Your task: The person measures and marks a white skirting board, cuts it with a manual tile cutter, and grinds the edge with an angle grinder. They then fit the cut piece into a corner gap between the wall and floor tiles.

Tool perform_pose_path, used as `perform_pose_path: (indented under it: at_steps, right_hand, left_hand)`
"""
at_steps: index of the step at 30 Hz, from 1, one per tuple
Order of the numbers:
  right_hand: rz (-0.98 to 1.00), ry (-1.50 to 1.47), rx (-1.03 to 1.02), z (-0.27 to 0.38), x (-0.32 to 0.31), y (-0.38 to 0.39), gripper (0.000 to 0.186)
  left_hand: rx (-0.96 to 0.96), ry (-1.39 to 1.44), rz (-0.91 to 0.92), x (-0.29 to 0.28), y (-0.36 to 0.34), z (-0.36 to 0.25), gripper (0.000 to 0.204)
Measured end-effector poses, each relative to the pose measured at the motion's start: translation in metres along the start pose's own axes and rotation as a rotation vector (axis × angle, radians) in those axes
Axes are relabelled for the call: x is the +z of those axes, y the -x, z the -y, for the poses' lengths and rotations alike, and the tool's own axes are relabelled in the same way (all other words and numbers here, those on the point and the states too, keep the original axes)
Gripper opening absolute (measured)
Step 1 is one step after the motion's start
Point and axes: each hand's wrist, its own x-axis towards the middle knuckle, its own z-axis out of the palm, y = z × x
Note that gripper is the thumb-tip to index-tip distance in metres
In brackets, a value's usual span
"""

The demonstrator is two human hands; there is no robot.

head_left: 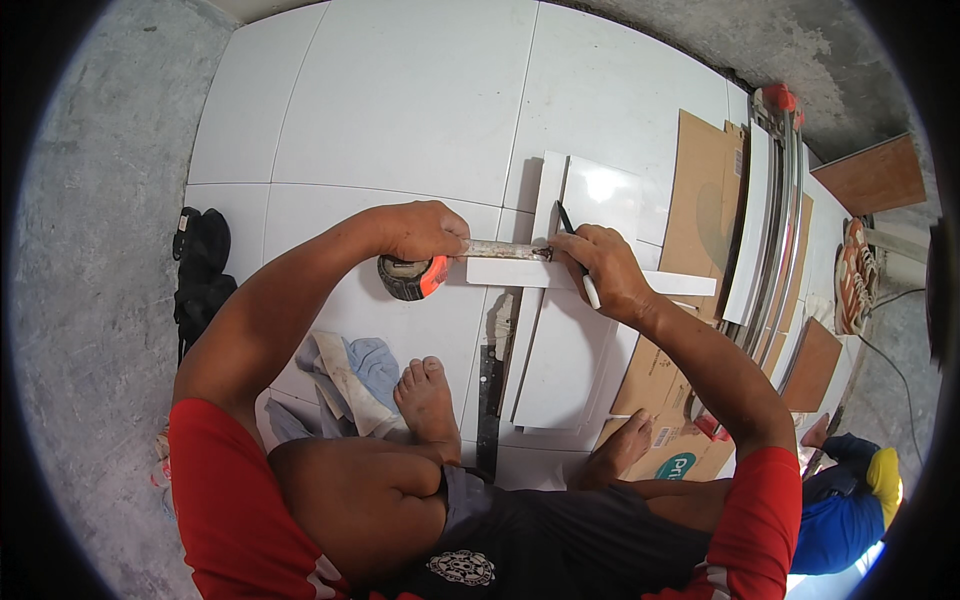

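My left hand [425,230] is closed round an orange-and-black tape measure [408,280]. Its worn blade [505,250] runs out to the right along the far edge of a narrow white tile strip [500,273]. At the blade's other end is my right hand [608,262], closed with a black-and-white pen [565,217] slanting through its fingers. That hand also rests over the strip; whether it pinches the blade's tip I cannot tell. Crosswise beneath the strip lie white tile pieces [565,370], one partly over another.
White tiles [400,100] cover the floor. To the right are flattened cardboard [700,200], a tile cutter [785,210] with metal rails, brown tile pieces [870,178] and patterned shoes [855,280]. Cloths [372,370] lie by my left foot. Another person in blue [840,525] is at lower right.
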Motion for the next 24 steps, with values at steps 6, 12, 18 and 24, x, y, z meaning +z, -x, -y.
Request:
perform_pose_path:
  at_steps: [6,12,18,24]
  right_hand:
    - [0.001,0.002,-0.003,0.001,0.000,0.000,0.044]
    - [0.001,0.008,0.005,0.000,0.001,0.000,0.044]
    - [0.014,0.008,0.013,-0.001,0.001,0.000,0.043]
    - [-0.054,0.007,0.004,0.006,-0.010,0.007,0.037]
  left_hand:
    - [0.019,-0.012,-0.015,0.000,0.000,0.000,0.036]
    - [0.004,0.010,-0.009,0.000,0.001,0.000,0.036]
    - [-0.003,0.025,-0.014,0.000,0.003,-0.004,0.036]
    - [-0.022,0.047,-0.018,-0.002,0.004,0.005,0.035]
